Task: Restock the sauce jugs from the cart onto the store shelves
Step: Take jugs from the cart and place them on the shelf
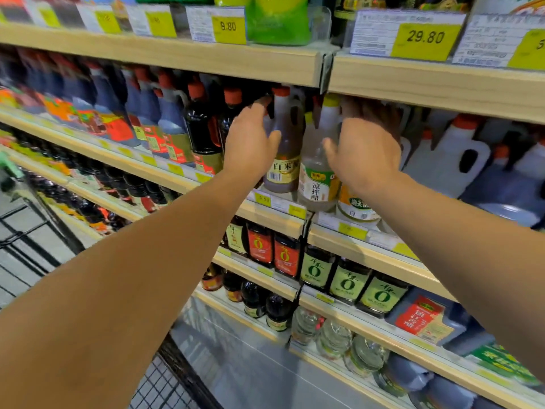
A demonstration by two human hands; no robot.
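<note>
left hand (250,140), right hand (365,154) flanking shelved jugs (317,169)

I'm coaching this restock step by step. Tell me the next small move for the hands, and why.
Probably close both hands on the pale jug and nudge it back. The left hand and right hand are open on either side of it, neither clearly gripping, and it stands at the shelf's front edge, ahead of the brown jug.

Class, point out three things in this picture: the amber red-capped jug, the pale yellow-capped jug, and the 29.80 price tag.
Amber jug (285,143): head view, on its shoulder.
Pale jug (317,172): head view, on its body.
29.80 price tag (424,36): head view, on the printed digits.
</note>
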